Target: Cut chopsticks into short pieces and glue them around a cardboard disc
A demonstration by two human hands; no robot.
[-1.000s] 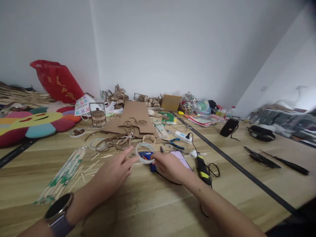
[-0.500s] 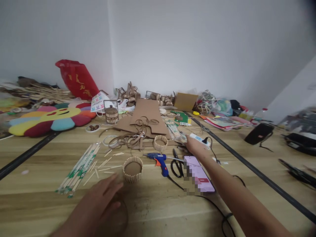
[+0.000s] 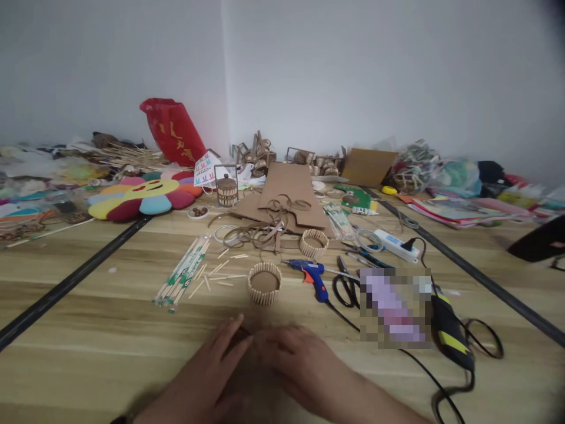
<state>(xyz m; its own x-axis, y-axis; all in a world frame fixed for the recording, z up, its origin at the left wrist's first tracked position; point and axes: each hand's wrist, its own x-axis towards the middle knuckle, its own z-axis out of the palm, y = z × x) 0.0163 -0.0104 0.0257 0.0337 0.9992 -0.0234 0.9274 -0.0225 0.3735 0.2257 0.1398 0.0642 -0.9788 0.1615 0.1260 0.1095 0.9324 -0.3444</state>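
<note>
My left hand (image 3: 216, 368) is low over the near part of the table, its fingers stretched out and somewhat apart. Close beside it on the right, my right hand (image 3: 304, 359) has bent fingers, with tips blurred and partly dark. Whether anything small lies between the hands I cannot make out. Just beyond them stands a round cup of short wooden sticks (image 3: 264, 284) with a brown bottom. A second stick ring (image 3: 313, 243) stands farther back. To the right lies a blue glue gun (image 3: 312, 277) with an orange trigger, its nozzle pointing left.
Bagged sticks (image 3: 183, 274) and loose stick pieces (image 3: 216, 271) lie to the left. Behind are brown strips (image 3: 260, 232) and cardboard (image 3: 286, 185). Black scissors (image 3: 345, 285), a power strip (image 3: 396, 245) and a black-yellow tool (image 3: 452, 333) with its cord lie right. A flower cushion (image 3: 148, 194) sits back left.
My right hand has come back from the power strip area to beside my left hand. My left hand has moved slightly right in view. The view has turned somewhat left.
</note>
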